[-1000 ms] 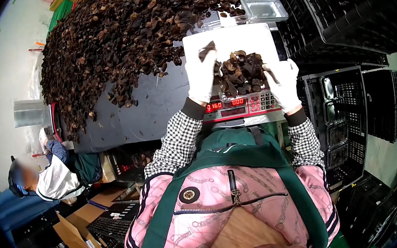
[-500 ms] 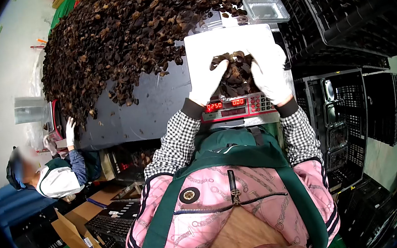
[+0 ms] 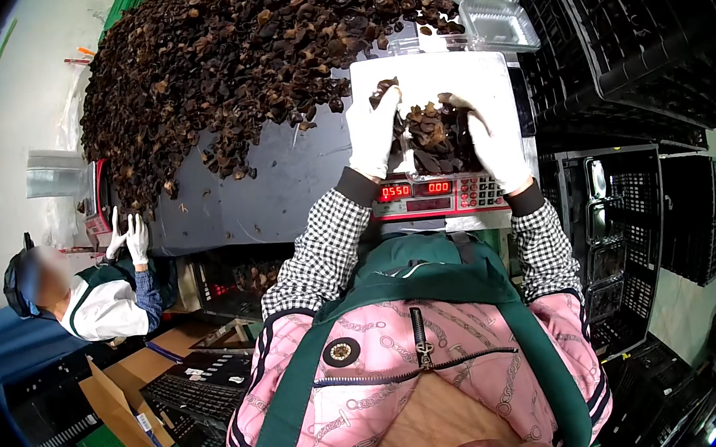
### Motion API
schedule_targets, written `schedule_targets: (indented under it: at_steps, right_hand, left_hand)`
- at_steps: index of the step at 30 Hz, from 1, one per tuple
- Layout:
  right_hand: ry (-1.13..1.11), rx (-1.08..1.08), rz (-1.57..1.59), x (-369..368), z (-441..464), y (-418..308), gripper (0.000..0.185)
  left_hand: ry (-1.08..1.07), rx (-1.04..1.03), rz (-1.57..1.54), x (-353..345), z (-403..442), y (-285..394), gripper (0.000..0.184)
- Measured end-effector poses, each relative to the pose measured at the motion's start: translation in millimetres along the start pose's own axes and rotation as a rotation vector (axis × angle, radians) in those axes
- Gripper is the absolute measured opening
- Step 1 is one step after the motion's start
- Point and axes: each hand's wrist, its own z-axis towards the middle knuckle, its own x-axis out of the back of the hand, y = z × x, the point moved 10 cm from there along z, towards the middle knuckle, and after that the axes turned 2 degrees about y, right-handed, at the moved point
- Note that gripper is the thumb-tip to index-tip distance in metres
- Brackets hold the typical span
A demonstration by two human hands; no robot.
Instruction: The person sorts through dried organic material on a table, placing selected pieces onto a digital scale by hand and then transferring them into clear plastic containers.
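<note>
My left hand (image 3: pixel 374 136), in a white glove, is closed round a few dark brown pieces that look like wood ear mushrooms (image 3: pixel 383 93), at the left of a clear plastic tray. More of the mushrooms (image 3: pixel 434 131) fill that tray, which sits on the white plate (image 3: pixel 418 68) of a weighing scale. At the tray's right side is my gloved right hand (image 3: pixel 494 142), curled, with a dark mushroom piece at its fingertips. The scale's red display (image 3: pixel 414 190) reads 0.550 and 0.00.
A large heap of mushrooms (image 3: pixel 241 51) covers the table's far and left part. Empty clear trays (image 3: pixel 496 24) are stacked behind the scale. Black crates (image 3: pixel 620 238) stand at the right. Another person (image 3: pixel 106 301) works at the left beside a second scale (image 3: pixel 96 198).
My left hand has lifted a few mushrooms off to the tray's left. My right hand's fingers have curled at the tray's right. The display has gone from 0.250 to 0.550.
</note>
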Motion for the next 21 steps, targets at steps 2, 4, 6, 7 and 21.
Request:
schedule_targets:
  at_steps: [2,4,6,7,21]
  right_hand:
    - [0.086,-0.104,-0.007,15.4,-4.8,10.2,0.035]
    - [0.225,-0.21,0.092,35.6,-9.1,12.5,0.033]
    - [0.395,-0.258,0.311,49.4,-16.1,18.3,0.033]
    - [0.464,-0.338,0.419,53.2,-20.7,23.7,0.033]
    - [0.41,-0.775,1.485,-11.8,-70.5,3.7,0.045]
  left_hand:
    - [0.029,0.062,-0.08,5.8,6.0,-2.6,0.023]
    - [0.022,0.188,-0.22,2.5,8.7,-7.1,0.02]
    - [0.0,0.222,-0.32,-6.9,8.1,8.4,0.02]
    - [0.013,0.207,-0.338,-8.4,8.2,15.1,0.02]
    - [-0.729,-0.735,0.831,-144.6,-103.4,91.8,0.034]
